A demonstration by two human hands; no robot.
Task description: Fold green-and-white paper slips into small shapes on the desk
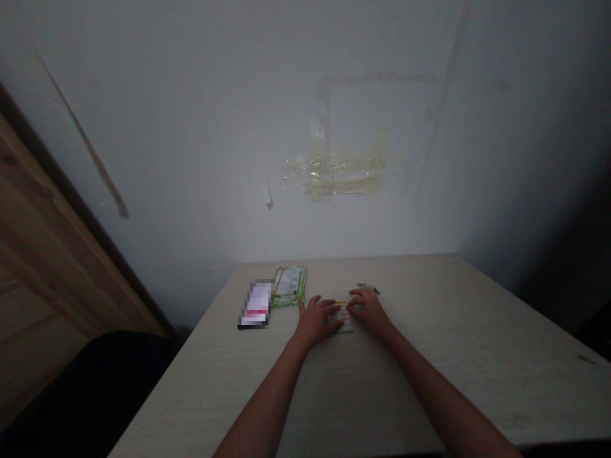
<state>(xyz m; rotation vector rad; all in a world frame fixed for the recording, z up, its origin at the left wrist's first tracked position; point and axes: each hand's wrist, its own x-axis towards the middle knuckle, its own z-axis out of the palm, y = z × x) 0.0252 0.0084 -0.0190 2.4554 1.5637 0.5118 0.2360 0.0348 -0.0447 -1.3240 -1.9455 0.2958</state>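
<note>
A small flat packet, pale with printing and a yellow strip at its top, lies on the table between my hands. My left hand grips its left side, thumb near the lower part and fingers over the upper part. At the packet's upper right edge, the fingers of my right hand are pinched together. Just beyond that hand is a small green-and-white scrap, partly hidden by the fingers. A stack of green-and-white packets sits past my left hand, close to its fingers.
A phone-like slab with a blurred-out face lies left of the stack. The pale wooden table meets a wall bearing peeling clear tape. A dark chair-like shape stands at the left.
</note>
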